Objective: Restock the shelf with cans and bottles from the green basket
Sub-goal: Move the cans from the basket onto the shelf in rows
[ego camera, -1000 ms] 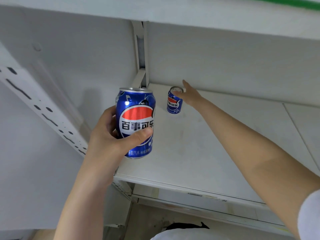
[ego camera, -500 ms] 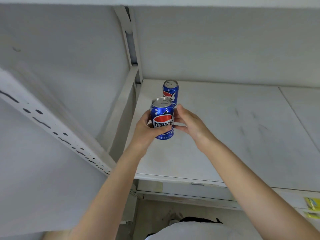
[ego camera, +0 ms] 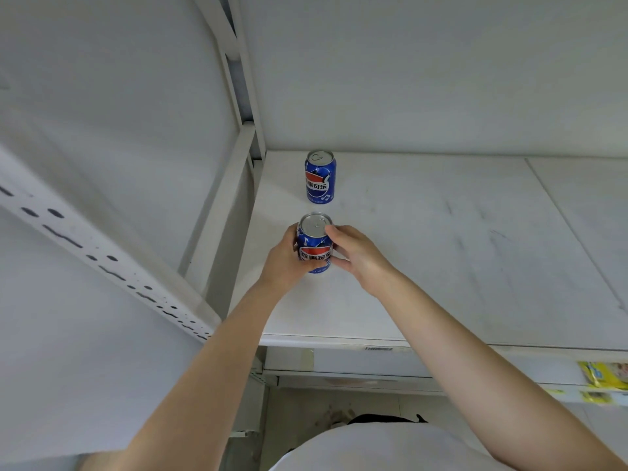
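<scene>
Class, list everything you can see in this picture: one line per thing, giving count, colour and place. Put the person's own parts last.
Cans: 2, blue with red and white logo; rear can upright at the back left of the shelf, front can nearer, held between both hands.
Shelf: 1, white, scuffed; centre and right.
Perforated upright: 1, white; left.
Yellow packets: count unclear, lower shelf, right edge.
Left hand: gripping the front can's left side.
Right hand: fingers on the front can's right side.
White top: bottom edge.
</scene>
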